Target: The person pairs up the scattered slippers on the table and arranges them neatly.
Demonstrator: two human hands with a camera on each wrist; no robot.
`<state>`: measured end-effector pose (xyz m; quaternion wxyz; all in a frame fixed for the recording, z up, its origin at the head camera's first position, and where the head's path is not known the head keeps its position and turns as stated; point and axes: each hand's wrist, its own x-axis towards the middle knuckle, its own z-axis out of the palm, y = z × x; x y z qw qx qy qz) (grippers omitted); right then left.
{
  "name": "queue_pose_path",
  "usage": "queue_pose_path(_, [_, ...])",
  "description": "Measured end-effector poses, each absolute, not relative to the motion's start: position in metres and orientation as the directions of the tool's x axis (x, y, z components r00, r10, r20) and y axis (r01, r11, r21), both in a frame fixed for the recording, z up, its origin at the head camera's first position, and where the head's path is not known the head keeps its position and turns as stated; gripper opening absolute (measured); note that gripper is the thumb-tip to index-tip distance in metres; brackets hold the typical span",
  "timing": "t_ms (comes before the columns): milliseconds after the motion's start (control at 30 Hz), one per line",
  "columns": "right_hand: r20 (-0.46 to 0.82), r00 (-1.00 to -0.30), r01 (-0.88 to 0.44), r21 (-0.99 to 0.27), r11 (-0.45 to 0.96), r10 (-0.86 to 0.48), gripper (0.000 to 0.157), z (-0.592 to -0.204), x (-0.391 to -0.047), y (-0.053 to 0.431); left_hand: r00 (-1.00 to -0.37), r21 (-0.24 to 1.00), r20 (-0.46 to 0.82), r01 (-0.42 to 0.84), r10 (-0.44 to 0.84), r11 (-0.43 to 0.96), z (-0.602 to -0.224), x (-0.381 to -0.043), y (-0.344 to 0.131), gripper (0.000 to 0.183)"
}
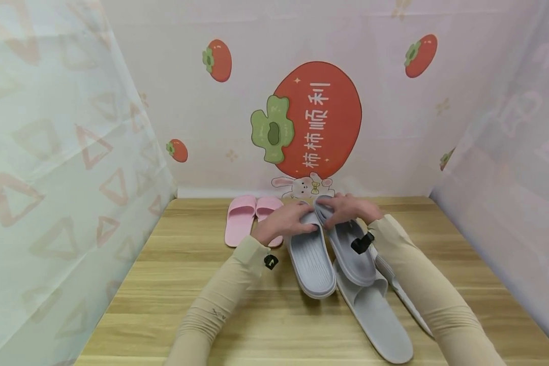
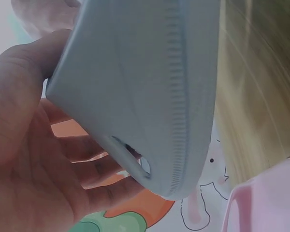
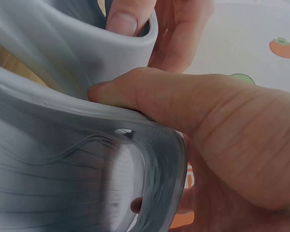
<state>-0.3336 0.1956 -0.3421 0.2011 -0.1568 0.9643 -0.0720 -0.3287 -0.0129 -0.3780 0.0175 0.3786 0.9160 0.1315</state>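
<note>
My left hand (image 1: 285,219) grips a blue-grey slipper (image 1: 312,264) at its strap end, which points to the back wall. In the left wrist view the thumb lies on the near side of this slipper (image 2: 135,72) and the fingers reach behind it. Close beside it, my right hand (image 1: 349,208) grips the matching slipper (image 1: 354,251) by the strap end, thumb along the rim in the right wrist view. That slipper overlaps a larger pale grey slipper (image 1: 382,323) lying on the table. The mate of the larger one (image 1: 409,300) is partly hidden by my right forearm.
A pair of pink slippers (image 1: 240,226) stands at the back of the wooden table (image 1: 178,305), left of my left hand, which partly covers one. Printed cloth walls (image 1: 238,127) enclose the table at the back and both sides.
</note>
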Motion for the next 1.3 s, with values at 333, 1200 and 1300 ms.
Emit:
queue_pose_path(333, [-0.399, -0.867, -0.237, -0.193, 0.952, -0.297, 0.085, -0.344, -0.341, 0.188, -0.719, 0.233, 0.094, 0.689, 0.689, 0.687, -0.384, -0.341, -0.016, 0.055])
queue_pose_path(1200, [-0.375, -0.893, -0.173, -0.223, 0.959, -0.249, 0.084, -0.345, -0.356, 0.178, -0.714, 0.271, 0.061, 0.685, 0.698, 0.677, -0.379, -0.372, -0.015, 0.050])
queue_pose_path(1300, [-0.363, -0.899, -0.168, -0.236, 0.957, -0.247, 0.084, -0.346, -0.358, 0.178, -0.716, 0.284, 0.056, 0.680, 0.696, 0.676, -0.378, -0.374, -0.015, 0.051])
